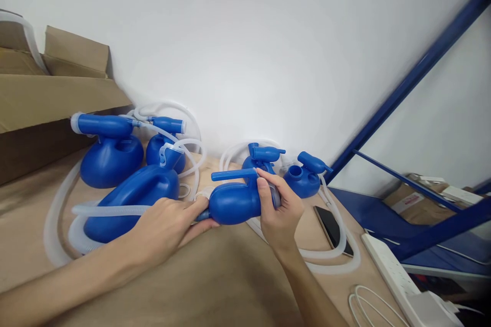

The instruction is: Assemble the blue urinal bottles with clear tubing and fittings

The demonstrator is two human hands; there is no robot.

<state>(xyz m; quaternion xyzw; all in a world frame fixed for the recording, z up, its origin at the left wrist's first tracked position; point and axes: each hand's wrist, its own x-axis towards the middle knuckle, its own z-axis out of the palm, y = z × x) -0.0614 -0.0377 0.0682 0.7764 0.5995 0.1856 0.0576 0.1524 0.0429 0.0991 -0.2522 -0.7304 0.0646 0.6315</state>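
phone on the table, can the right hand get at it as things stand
Probably not while the right hand holds a blue plastic piece; a pale hose also crosses the phone, though most of its screen looks uncovered.

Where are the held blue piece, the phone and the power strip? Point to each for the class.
Blue piece (235, 205): head view, on its rounded body.
Phone (330, 227): head view, on its dark face.
Power strip (390, 267): head view, on its white top.
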